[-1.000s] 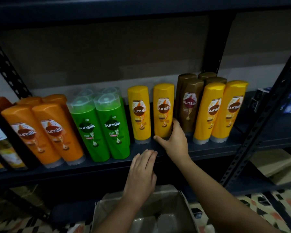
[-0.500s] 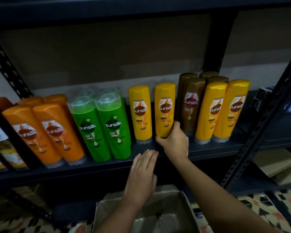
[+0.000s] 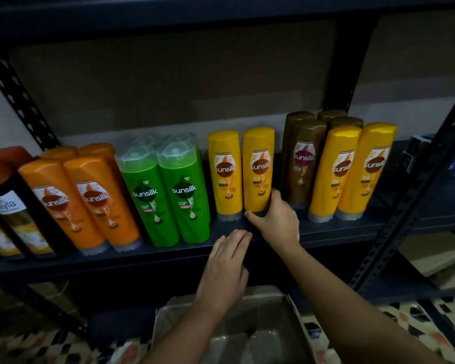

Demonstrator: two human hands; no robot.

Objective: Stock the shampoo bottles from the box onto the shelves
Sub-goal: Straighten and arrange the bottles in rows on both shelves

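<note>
A yellow shampoo bottle stands upright on the dark shelf, beside a second yellow bottle to its left. My right hand grips the first bottle at its base, thumb in front and fingers round its right side. My left hand lies flat with straight fingers against the shelf's front edge, holding nothing. The cardboard box sits below, between my forearms, with pale shapes inside that I cannot make out.
Along the shelf stand orange bottles, green bottles, brown bottles and two more yellow ones. Black bottles are at far left. A perforated upright slants at right. Patterned floor lies below.
The view has shifted slightly. My right hand still holds the yellow bottle's base and has nudged it a little. The left hand stays at the shelf edge.
</note>
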